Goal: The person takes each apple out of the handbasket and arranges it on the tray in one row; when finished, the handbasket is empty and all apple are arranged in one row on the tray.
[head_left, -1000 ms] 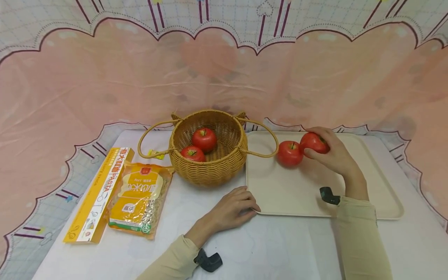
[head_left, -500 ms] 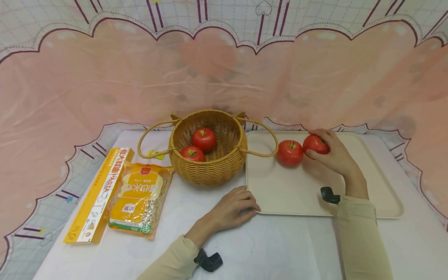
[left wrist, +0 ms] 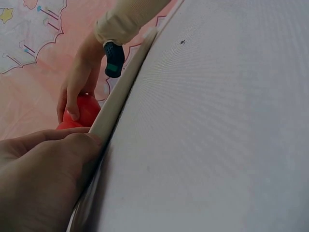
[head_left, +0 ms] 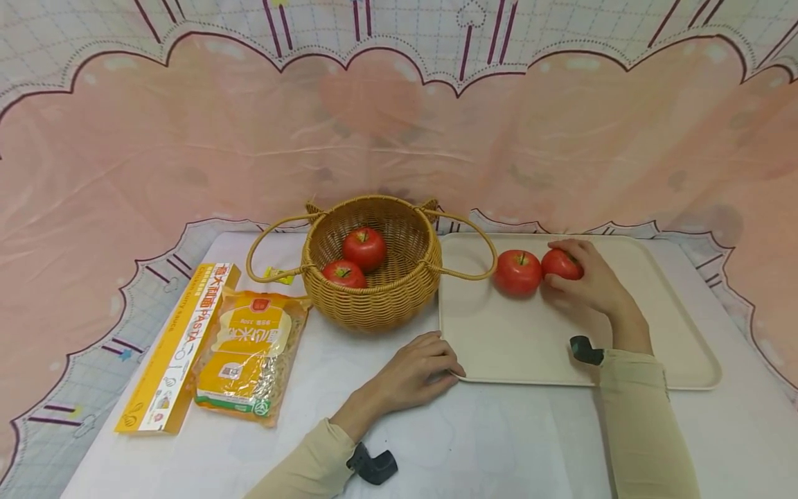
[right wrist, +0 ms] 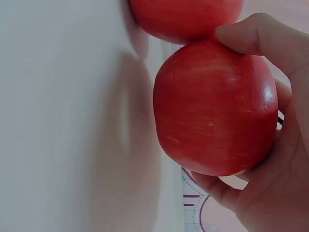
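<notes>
My right hand (head_left: 589, 277) grips a red apple (head_left: 562, 265), thumb on the near side and fingers round the far side. In the right wrist view the gripped apple (right wrist: 215, 108) meets a second apple (right wrist: 188, 17). That second apple (head_left: 518, 272) sits on the beige tray (head_left: 511, 339) just to the left. Whether the gripped apple touches the tray is hard to tell. At the tray's near left corner my left hand (head_left: 414, 373) pinches the rim; its thumb and finger lie on the tray edge (left wrist: 123, 92) in the left wrist view.
Left of the tray stands a wicker basket (head_left: 374, 305) with two raised side handles, holding two apples (head_left: 364, 249). Farther left lie an orange bag of dry food (head_left: 249, 353) and a long pasta box (head_left: 177, 353). A patterned cloth (head_left: 399, 138) hangs behind.
My right hand has lowered slightly with the apple, after a small shift to the right away from its neighbour. My left hand has stayed at the tray corner.
</notes>
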Tool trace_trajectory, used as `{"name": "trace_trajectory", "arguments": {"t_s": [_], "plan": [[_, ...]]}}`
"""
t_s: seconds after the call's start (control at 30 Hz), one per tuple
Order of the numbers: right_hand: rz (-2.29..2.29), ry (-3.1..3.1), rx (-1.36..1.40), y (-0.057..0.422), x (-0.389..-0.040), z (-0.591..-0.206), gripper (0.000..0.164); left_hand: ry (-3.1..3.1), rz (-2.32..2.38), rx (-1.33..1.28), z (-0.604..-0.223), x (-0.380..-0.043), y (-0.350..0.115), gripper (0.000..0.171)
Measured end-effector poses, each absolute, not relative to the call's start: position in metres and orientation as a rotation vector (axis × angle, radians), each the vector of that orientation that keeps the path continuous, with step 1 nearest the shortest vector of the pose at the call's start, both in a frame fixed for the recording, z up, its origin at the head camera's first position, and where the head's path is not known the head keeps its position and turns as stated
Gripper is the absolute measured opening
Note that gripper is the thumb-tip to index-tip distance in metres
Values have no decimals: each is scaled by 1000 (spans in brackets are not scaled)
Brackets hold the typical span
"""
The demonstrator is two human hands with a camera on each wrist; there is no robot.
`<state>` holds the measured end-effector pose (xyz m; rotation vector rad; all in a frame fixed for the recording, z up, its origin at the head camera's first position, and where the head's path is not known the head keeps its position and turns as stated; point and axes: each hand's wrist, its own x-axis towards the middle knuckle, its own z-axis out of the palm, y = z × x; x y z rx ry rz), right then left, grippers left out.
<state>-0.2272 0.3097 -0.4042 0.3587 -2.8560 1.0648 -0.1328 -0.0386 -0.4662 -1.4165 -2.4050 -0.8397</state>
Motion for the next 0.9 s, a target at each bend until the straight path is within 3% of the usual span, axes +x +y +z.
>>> {"name": "trace_trajectory", "arguments": {"t_s": [0.9], "plan": [[1071,-2969,310,308,-228,-406,70,-2421,-830,-1415,-465,-132,-39,9]]}}
